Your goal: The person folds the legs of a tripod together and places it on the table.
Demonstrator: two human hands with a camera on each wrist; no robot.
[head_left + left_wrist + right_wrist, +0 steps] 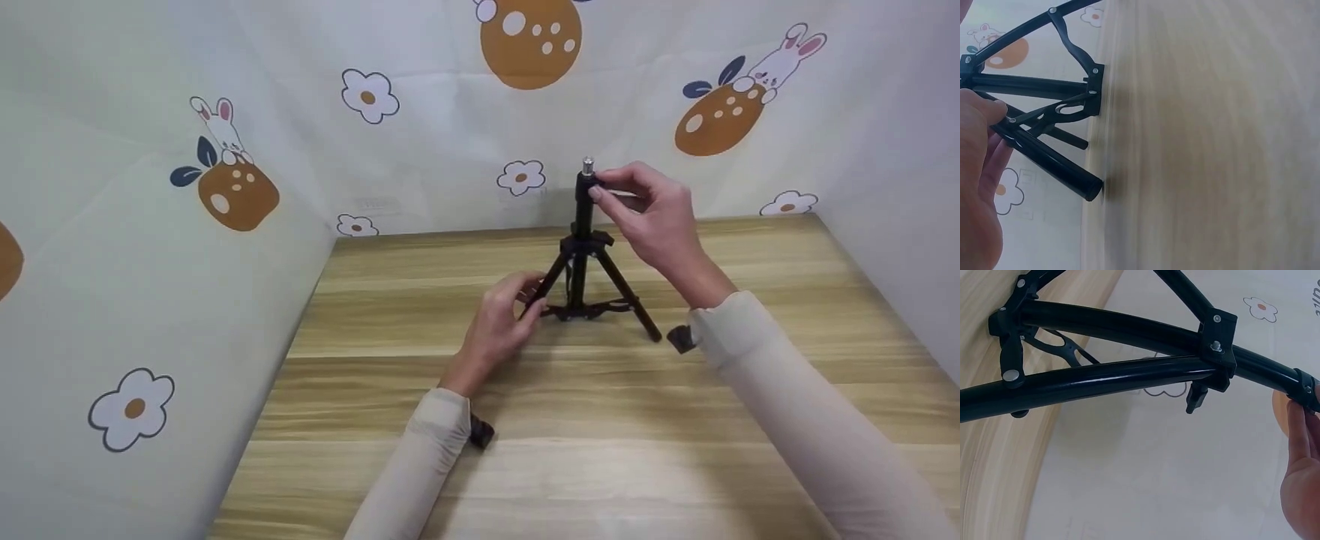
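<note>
A small black tripod stand [578, 259] stands upright on the wooden tabletop with its legs spread. A silver screw tip [588, 166] tops its centre column. My left hand [499, 319] grips the left leg low down; in the left wrist view the thumb [995, 110] lies against that leg [1055, 163]. Near the column's top, my right hand [660, 217] pinches the collar between thumb and fingers. The right wrist view shows the fingers [1298, 436] at the black collar [1304, 389], partly cut off by the frame edge. A hub with a small lever [1197, 397] joins the legs.
Behind the tabletop [420, 300] hangs a pale cloth [442, 142] printed with rabbits, orange fruit and flowers. It also closes off the left and right sides. Black wrist cameras show under the left cuff [481, 433] and beside the right cuff [681, 339].
</note>
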